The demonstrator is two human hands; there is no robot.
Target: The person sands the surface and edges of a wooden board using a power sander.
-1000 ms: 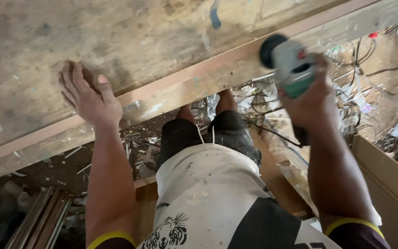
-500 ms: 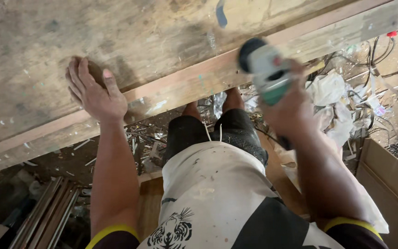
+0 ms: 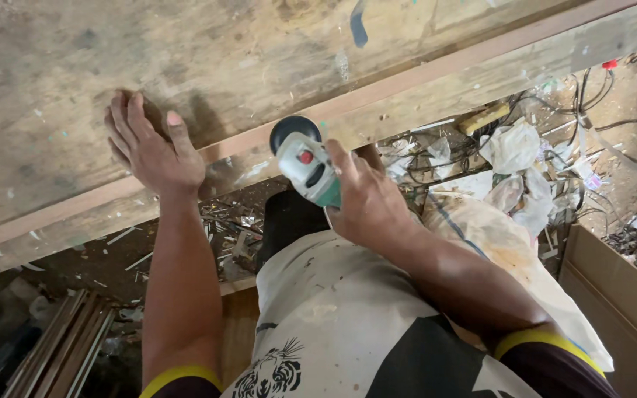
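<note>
1. The left hand [image 3: 152, 151] lies flat, fingers spread, on the worn wooden board [image 3: 186, 59].
2. The right hand [image 3: 370, 203] grips a green-and-grey angle grinder [image 3: 307, 166].
3. The grinder's dark disc [image 3: 294, 133] sits against the reddish wooden strip [image 3: 436, 70] on the board's near edge, right of the left hand.
4. Scraps and cables [image 3: 591, 88] litter the floor below.

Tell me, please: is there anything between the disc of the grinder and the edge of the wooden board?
Nothing visible does. The right hand holds the grinder, and its dark disc sits right at the reddish edge of the wooden board. The left hand rests flat on the board, well to the side.
</note>
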